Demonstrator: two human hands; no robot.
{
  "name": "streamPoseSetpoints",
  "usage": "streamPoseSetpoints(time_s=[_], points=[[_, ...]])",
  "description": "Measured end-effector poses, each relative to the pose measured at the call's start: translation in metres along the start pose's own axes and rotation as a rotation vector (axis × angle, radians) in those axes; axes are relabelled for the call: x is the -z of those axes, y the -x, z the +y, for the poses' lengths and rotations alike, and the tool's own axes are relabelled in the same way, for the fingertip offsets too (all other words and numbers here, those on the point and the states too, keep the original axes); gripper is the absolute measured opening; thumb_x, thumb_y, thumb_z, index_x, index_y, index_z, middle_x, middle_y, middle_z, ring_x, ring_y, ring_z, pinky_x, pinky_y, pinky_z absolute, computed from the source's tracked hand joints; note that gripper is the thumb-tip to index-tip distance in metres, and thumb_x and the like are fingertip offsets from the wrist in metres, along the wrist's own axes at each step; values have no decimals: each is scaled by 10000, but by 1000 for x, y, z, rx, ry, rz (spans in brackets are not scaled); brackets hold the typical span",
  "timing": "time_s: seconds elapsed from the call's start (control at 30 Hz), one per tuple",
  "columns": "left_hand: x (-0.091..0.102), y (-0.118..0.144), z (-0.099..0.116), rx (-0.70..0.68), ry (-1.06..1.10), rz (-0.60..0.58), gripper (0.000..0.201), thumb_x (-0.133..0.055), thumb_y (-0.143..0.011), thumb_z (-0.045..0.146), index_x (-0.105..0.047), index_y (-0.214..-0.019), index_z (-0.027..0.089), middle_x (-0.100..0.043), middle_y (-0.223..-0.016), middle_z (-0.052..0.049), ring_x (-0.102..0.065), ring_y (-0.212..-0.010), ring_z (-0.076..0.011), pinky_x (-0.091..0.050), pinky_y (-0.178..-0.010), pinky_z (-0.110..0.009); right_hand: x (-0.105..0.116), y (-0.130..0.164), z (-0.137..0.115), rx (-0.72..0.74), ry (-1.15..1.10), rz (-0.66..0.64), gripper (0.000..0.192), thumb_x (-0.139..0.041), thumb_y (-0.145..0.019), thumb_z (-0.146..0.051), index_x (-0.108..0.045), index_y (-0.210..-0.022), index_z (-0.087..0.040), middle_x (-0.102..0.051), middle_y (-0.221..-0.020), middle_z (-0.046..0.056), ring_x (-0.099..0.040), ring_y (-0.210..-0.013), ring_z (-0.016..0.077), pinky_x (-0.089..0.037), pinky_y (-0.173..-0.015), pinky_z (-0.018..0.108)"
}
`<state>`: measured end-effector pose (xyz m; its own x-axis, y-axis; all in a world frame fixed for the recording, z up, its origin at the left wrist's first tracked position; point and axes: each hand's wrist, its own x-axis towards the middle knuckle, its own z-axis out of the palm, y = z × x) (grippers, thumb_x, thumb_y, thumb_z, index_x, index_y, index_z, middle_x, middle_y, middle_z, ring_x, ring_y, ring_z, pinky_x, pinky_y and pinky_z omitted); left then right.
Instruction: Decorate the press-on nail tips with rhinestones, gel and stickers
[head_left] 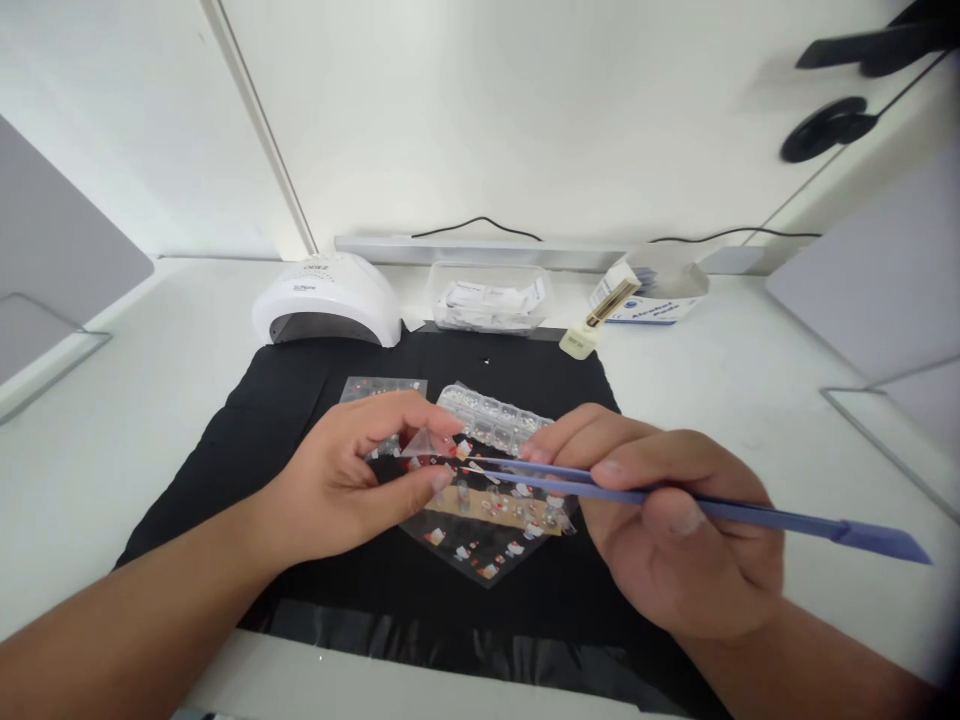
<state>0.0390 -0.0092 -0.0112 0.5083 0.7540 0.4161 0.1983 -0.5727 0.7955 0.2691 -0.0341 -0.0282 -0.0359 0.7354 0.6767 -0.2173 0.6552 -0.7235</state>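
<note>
My left hand (337,480) pinches a small clear piece of sticker film (426,443) between its thumb and fingers. Blue tweezers (622,490) lie in the grip of my right hand (682,520), their tips pointing left. The tips reach the film by my left fingertips, near a small red and white sticker (463,450); whether they grip it I cannot tell. Below both hands lies a clear sticker sheet (480,555) with red and white figures. A tan strip (495,508) with small clear pieces is partly hidden behind the tweezers.
A compartment case of rhinestones (491,415) and another sticker sheet (375,387) rest on the black mat (247,450). Along the back stand a white nail lamp (330,300), a clear tub of packets (491,300), a polish bottle (579,338) and an alcohol pads box (667,300).
</note>
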Motion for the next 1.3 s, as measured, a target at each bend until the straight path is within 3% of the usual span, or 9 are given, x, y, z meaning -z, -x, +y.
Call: streamPoseSetpoints(time_s=[0.23, 0.43, 0.67, 1.3], points=[[-7, 2, 2, 117, 223, 13, 399, -707, -835, 78, -584, -1176, 246, -598, -887, 5, -611, -797, -93, -548, -693, -167, 2, 1, 1, 38, 23, -49, 243, -519, -964, -284, -747, -1041, -256, -688, -769, 68, -670, -722, 235, -570, -692, 458], [-7, 4, 1, 104, 271, -22, 511, -716, -842, 99, -527, -1273, 298, -587, -966, 5, -594, -851, -87, -536, -728, -147, 1, -6, 3, 152, -38, -56, 243, -532, -938, -223, -746, -1036, -162, -699, -763, 92, -668, -715, 238, -562, -668, 446], [-7, 5, 0, 101, 232, -35, 504, -706, -857, 110, -527, -1286, 305, -574, -958, 6, -589, -850, -84, -521, -750, -147, 0, -9, 4, 118, -40, 24, 218, -560, -934, -240, -762, -975, -169, -712, -753, 86, -673, -713, 244, -558, -671, 447], [-5, 5, -4, -24, 141, -29, 423, -692, -838, 109, -560, -1214, 252, -589, -946, -6, -560, -781, -97, -497, -741, -211, 4, -11, 6, 34, -67, 76, 221, -547, -941, -274, -757, -917, -208, -714, -713, 56, -668, -711, 236, -551, -649, 419]])
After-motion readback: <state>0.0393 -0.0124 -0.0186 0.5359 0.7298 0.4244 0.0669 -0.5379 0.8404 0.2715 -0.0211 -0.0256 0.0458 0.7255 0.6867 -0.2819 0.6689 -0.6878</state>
